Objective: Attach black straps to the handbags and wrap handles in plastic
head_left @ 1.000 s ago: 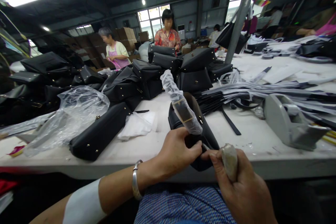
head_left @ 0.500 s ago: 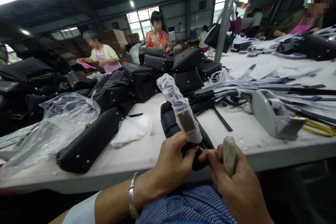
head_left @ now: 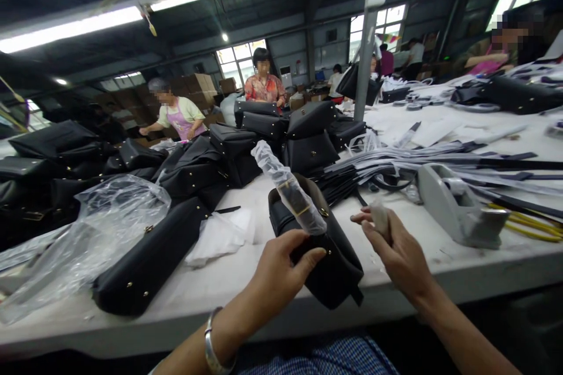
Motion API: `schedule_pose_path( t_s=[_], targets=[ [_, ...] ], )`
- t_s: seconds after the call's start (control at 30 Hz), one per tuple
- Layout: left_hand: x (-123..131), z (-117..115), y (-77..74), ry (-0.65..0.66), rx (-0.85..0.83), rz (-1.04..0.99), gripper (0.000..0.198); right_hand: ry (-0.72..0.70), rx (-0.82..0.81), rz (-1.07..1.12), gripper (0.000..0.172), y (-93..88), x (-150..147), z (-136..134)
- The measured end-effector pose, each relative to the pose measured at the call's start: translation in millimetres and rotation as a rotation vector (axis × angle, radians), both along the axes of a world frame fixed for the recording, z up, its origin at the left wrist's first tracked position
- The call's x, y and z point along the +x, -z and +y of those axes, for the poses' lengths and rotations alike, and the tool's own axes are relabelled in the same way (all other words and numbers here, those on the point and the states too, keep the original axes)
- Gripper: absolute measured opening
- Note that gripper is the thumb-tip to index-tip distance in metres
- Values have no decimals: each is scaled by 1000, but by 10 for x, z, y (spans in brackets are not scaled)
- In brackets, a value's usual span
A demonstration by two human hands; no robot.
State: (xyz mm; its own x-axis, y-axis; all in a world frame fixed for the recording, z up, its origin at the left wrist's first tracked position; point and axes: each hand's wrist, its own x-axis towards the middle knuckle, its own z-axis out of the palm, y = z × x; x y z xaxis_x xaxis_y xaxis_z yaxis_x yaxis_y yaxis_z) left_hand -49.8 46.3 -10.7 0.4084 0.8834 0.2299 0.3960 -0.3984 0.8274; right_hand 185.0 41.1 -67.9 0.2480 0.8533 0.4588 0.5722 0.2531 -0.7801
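A small black bag (head_left: 328, 258) lies at the near edge of the white table (head_left: 409, 281), partly hanging over it. My left hand (head_left: 281, 272) grips the bag's near side, fingers closed round its top. A clear plastic wrap (head_left: 288, 187) round a gold-framed part rises from the bag, just above my left thumb. My right hand (head_left: 391, 246) has come off the bag and hovers over the table to its right, fingers closed on a small pale wad (head_left: 379, 215).
A grey tape dispenser (head_left: 457, 205) stands to the right, with black straps and white sheets (head_left: 440, 155) behind it. A long black bag (head_left: 149, 258), crumpled clear plastic (head_left: 101, 228) and a white tissue (head_left: 220, 234) lie left. Stacked black bags (head_left: 264, 129) fill the middle. Other people work beyond.
My right hand let go of the bag and moved up and right over the table, still holding the pale wad. The left hand stayed on the bag. The view tilted upward.
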Motion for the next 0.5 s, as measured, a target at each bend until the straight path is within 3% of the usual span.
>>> schedule_pose_path(
  t_s=[0.13,0.23,0.33,0.5],
  targets=[
    [28,-92,56,-31,16,-219,38,-72,-71,-262,26,370,149,496],
    [119,-96,-2,-61,5,-379,52,-105,-30,-295,31,468,116,626],
    [262,-47,-106,-26,-34,-488,47,-92,27,-275,32,327,14,497],
    [429,-7,-100,-120,-105,-432,21,-285,87,-64,36,-21,-130,54]
  ],
)
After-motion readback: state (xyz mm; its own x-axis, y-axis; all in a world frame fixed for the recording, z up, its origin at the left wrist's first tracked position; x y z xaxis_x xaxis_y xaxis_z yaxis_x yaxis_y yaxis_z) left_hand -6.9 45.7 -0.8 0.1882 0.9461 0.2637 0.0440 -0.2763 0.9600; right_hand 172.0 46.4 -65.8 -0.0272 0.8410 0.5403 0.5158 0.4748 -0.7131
